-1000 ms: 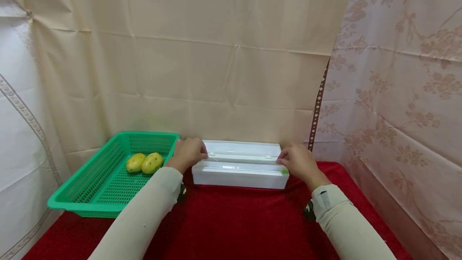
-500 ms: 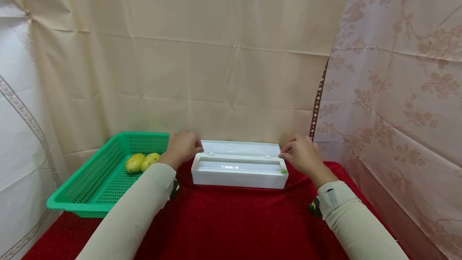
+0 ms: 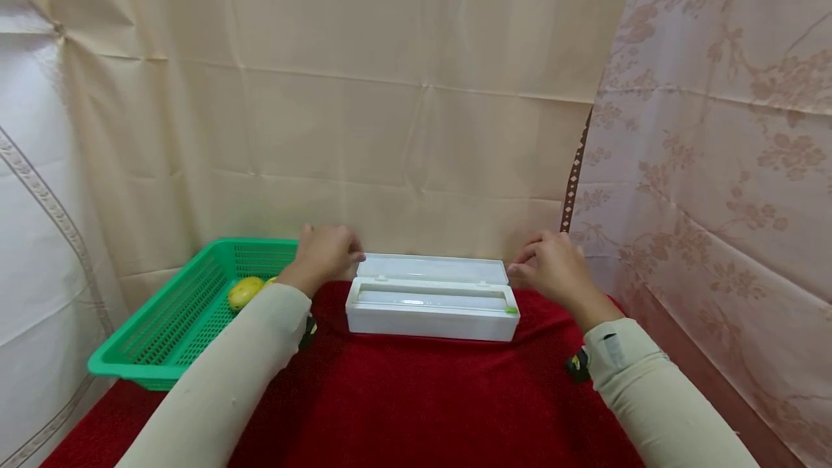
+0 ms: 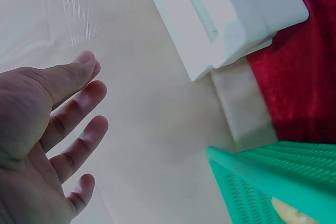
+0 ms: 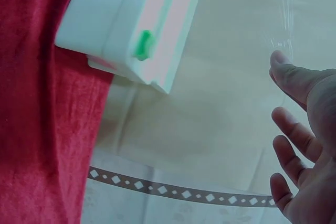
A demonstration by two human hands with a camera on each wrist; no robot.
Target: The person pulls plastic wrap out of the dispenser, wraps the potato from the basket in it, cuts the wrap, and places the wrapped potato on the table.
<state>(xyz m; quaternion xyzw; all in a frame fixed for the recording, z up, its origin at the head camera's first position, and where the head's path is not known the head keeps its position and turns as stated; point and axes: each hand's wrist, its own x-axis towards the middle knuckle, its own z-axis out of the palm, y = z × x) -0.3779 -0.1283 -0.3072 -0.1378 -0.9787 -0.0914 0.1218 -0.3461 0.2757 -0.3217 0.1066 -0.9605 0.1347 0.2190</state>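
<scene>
A white cling film dispenser (image 3: 432, 323) stands on the red cloth with its lid (image 3: 432, 267) tipped back. My left hand (image 3: 323, 257) pinches a corner of clear cling film (image 4: 77, 22) between thumb and forefinger, above the dispenser's left end. On the other side my right hand (image 3: 554, 269) pinches the film's opposite corner (image 5: 283, 22). Both hands are raised; the thin film is hardly visible in the head view, but its gathered creases show in the wrist views. A green slider (image 3: 510, 310) sits at the dispenser's right front edge.
A green plastic basket (image 3: 107, 361) stands left of the dispenser, holding yellow mangoes (image 3: 244, 293) partly hidden by my left arm. Behind the table hangs a beige curtain (image 3: 416, 128); a floral curtain (image 3: 715, 165) closes off the right. Red cloth (image 3: 416, 403) covers the table.
Both hands have risen from the dispenser and spread a little apart, drawing the cling film up with them. The dispenser and basket have stayed in place.
</scene>
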